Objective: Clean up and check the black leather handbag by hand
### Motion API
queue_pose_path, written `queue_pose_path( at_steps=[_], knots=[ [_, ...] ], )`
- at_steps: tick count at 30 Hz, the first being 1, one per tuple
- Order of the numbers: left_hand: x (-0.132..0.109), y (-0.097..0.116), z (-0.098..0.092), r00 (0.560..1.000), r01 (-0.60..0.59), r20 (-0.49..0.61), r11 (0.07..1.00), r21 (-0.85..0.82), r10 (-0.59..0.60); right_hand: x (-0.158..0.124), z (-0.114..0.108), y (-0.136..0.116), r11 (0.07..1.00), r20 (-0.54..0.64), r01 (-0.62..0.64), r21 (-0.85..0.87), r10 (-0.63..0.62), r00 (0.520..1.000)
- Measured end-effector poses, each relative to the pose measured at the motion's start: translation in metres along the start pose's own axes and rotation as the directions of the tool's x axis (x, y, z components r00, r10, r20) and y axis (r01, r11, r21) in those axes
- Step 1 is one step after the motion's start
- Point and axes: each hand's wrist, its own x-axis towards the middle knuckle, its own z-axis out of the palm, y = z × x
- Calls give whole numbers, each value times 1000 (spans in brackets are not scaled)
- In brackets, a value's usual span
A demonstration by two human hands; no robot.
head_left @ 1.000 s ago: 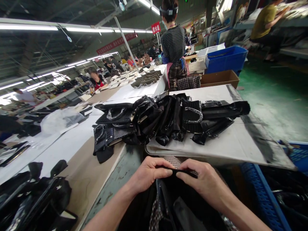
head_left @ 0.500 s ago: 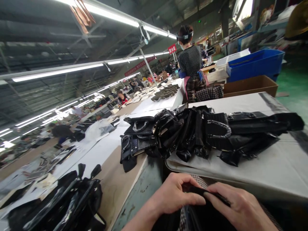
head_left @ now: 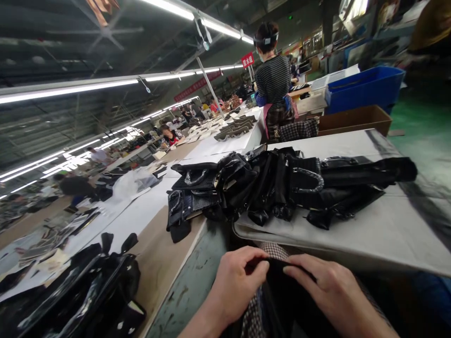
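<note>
Low in the view, over my lap, a black piece of soft material (head_left: 280, 286) hangs between my hands; its lower part is lost in shadow, so I cannot tell what it belongs to. My left hand (head_left: 239, 279) pinches its upper edge between thumb and fingers. Just across a small gap, my right hand (head_left: 326, 284) grips the same edge, fingers on top and thumb hidden. Beyond them, black handbags (head_left: 243, 183) lie in a heap across the table corner, some with plastic-wrapped handles (head_left: 310, 178).
A white-covered table (head_left: 380, 225) lies ahead to the right. More black bags (head_left: 88, 291) rest on the left bench (head_left: 155, 263). A co-worker in a striped top (head_left: 273, 80) stands farther off, near a blue bin (head_left: 366, 89) and a cardboard box (head_left: 355, 120).
My hands have drawn slightly apart along the black edge, the left one shifting left, so more of the edge shows between them. The whole view has shifted a little.
</note>
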Motion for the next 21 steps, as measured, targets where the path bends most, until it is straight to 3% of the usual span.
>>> queue_pose_path(
  at_steps=[3,7,16,21],
  knots=[
    [-1,-3,4,998,-27,-63,998,53,30,0,-7,-5,994,78,-33,101,26,997],
    [-4,-5,5,998,-25,-62,997,69,29,-4,-15,-9,981,144,-53,187,26,989],
    [-8,-1,2,999,-9,-32,999,38,11,-12,-5,-4,992,158,-29,126,9,987],
    [-5,-1,9,996,-82,-33,992,93,86,-15,-8,-6,998,150,36,49,-43,988]
  ],
)
